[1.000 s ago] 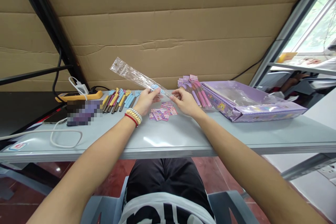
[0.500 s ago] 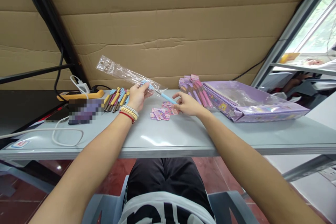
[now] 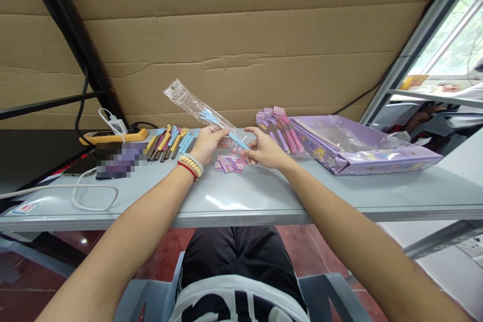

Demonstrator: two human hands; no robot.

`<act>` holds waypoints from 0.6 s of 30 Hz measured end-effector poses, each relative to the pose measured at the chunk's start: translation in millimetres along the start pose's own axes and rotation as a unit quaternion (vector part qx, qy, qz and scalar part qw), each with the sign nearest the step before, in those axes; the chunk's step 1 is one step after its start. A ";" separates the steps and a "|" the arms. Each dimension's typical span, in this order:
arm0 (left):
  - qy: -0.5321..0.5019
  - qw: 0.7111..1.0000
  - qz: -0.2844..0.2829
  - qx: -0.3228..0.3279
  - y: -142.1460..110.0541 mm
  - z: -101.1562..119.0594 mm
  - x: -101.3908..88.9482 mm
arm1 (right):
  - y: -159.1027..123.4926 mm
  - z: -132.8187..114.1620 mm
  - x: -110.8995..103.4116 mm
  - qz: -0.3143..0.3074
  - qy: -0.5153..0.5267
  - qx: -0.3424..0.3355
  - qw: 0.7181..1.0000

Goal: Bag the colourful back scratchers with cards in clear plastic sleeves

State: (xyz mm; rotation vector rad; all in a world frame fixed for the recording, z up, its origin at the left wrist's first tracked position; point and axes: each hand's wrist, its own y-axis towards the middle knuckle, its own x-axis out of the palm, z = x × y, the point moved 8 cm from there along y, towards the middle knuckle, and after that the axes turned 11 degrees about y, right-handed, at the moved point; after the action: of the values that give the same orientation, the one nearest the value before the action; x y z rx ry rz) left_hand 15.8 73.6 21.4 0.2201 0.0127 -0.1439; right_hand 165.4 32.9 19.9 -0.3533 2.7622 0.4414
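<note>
At the frame's centre, the left hand (image 3: 208,146) has its fingers closed on a long clear plastic sleeve (image 3: 187,102), and the right hand (image 3: 267,151) grips with its fingers the lower end of a slim light-blue claw-headed tool (image 3: 238,141), whose head lies inside the sleeve. Small pink-and-purple printed cards (image 3: 228,164) lie below on the pale grey surface (image 3: 264,193), with a shallow purple patterned box (image 3: 381,162) at centre right.

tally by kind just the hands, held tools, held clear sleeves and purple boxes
Hands (left hand, right hand): 2
Held blue tool: 1
Held clear sleeve: 1
Purple box: 1
Total: 5
</note>
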 end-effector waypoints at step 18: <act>-0.077 0.997 0.007 -0.003 2.4 7.1 -15.3 | -1.7 -12.7 0.4 -0.028 0.015 -0.101 0.994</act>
State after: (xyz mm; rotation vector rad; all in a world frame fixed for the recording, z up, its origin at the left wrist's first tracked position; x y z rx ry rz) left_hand 1.0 76.6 29.3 0.2017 -0.1417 -0.1475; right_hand 162.0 27.0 30.8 -0.4874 2.7343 0.7098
